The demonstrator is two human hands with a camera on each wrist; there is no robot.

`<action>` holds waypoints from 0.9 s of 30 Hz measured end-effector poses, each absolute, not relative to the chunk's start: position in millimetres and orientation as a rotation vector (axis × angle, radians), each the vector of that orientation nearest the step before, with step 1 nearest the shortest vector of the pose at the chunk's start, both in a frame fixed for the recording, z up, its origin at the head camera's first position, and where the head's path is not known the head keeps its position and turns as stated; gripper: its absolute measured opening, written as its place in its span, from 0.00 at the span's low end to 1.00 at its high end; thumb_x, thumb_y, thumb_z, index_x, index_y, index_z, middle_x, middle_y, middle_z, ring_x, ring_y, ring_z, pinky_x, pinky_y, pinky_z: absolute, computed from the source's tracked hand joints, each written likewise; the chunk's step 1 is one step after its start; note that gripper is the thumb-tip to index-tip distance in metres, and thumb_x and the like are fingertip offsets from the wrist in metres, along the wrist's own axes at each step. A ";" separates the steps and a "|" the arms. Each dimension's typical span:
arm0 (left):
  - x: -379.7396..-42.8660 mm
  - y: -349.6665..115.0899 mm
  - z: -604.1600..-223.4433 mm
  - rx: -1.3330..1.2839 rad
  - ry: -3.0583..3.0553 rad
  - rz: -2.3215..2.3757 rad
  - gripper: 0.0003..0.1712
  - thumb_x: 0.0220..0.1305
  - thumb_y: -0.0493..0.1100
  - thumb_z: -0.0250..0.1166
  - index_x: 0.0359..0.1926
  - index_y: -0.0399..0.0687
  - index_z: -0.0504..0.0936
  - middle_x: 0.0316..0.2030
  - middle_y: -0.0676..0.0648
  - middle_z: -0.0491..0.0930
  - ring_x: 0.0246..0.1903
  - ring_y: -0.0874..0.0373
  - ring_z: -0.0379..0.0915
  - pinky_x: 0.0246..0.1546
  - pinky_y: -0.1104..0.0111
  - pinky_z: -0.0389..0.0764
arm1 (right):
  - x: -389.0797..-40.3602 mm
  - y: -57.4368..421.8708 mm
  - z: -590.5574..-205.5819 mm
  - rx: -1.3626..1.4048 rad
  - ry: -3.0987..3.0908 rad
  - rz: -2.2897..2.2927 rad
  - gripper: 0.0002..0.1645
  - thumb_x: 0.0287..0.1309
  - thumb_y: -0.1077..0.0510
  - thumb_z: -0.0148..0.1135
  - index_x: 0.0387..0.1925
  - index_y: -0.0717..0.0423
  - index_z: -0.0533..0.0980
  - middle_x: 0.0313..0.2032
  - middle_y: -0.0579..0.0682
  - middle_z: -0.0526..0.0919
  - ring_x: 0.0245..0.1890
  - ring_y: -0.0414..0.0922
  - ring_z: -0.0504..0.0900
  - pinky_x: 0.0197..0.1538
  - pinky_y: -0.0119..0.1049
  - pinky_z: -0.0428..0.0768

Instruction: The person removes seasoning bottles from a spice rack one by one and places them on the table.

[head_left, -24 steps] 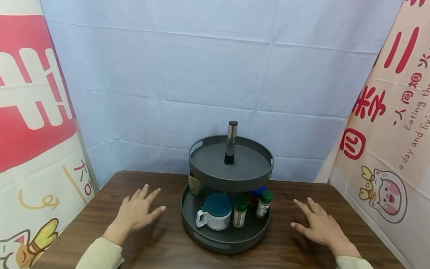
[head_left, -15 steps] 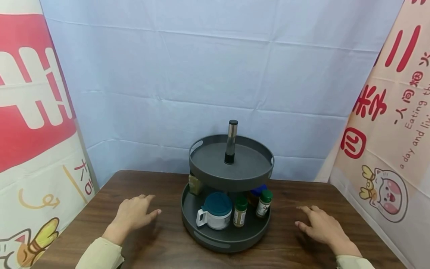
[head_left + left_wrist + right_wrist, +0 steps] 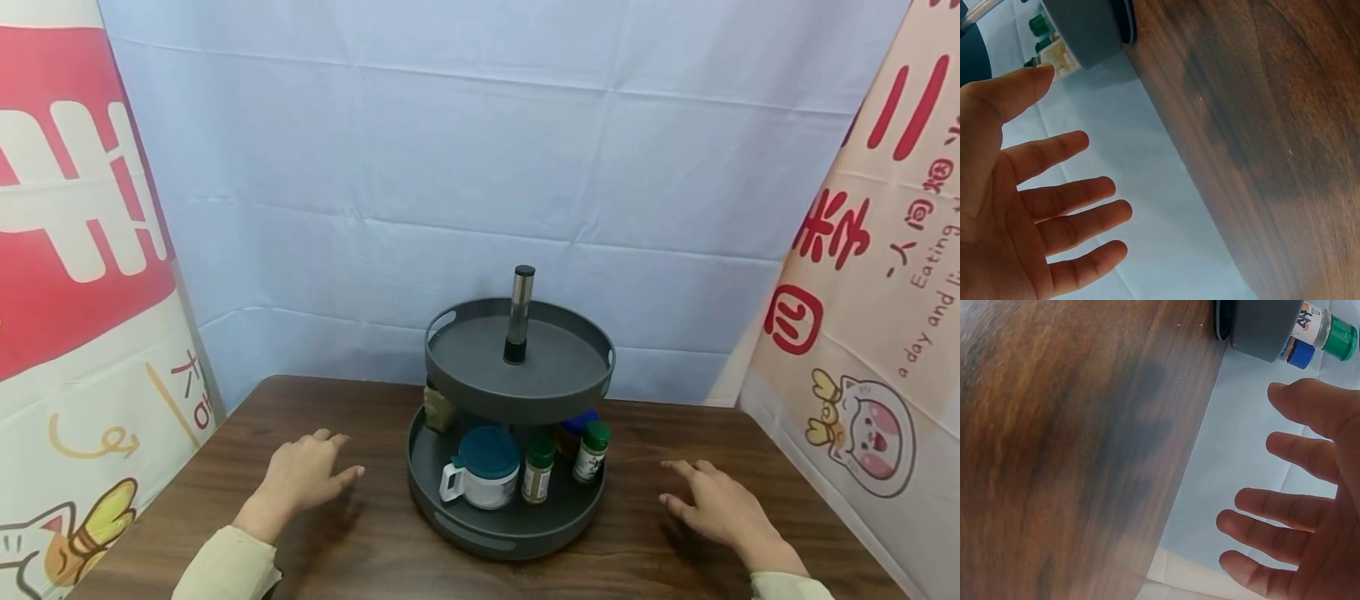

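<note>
Both hands empty, fingers loosely spread, gripping nothing: left hand and right hand over the dark wood table, palms down. Two-tier rack stands on the table between them, a bit farther out; touched by neither. Lies to the right of the left hand, to the left of the right hand; gaps near equal, left thumb maybe slightly closer. Lower tray comes first, with teal-lidded white jar, handle toward the left hand, then two green-capped bottles, upright, right hand's side; blue-lidded jar behind, partly hidden. Rack round, no sideways long axis; steel post rises upright through upper tray. Pale blue cloth behind.
</note>
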State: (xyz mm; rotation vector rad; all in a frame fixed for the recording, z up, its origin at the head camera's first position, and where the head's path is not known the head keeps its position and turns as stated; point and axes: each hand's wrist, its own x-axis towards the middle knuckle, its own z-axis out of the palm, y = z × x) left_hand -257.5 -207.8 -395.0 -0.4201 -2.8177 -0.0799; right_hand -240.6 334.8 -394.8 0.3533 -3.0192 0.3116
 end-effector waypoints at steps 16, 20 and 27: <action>-258.3 -197.7 -396.5 -0.403 -2.825 -0.293 0.29 0.54 0.57 0.66 0.52 0.44 0.79 0.47 0.40 0.76 0.33 0.44 0.78 0.18 0.57 0.73 | -236.3 322.1 -393.3 0.401 -2.960 0.365 0.34 0.53 0.46 0.65 0.57 0.61 0.71 0.44 0.67 0.75 0.33 0.55 0.79 0.30 0.51 0.76; -256.2 -189.8 -395.6 -0.342 -2.844 -0.425 0.27 0.55 0.56 0.65 0.52 0.45 0.78 0.48 0.40 0.76 0.38 0.43 0.77 0.21 0.56 0.74 | -234.2 315.1 -391.2 0.439 -2.956 0.432 0.35 0.53 0.45 0.65 0.57 0.62 0.70 0.46 0.67 0.74 0.36 0.57 0.79 0.33 0.53 0.76; -255.5 -175.2 -395.5 -0.271 -2.832 -0.709 0.25 0.56 0.54 0.65 0.51 0.45 0.79 0.47 0.42 0.78 0.41 0.44 0.76 0.27 0.54 0.76 | -229.4 300.9 -389.4 0.485 -2.877 0.454 0.34 0.53 0.46 0.65 0.57 0.59 0.71 0.49 0.65 0.75 0.43 0.59 0.77 0.39 0.55 0.75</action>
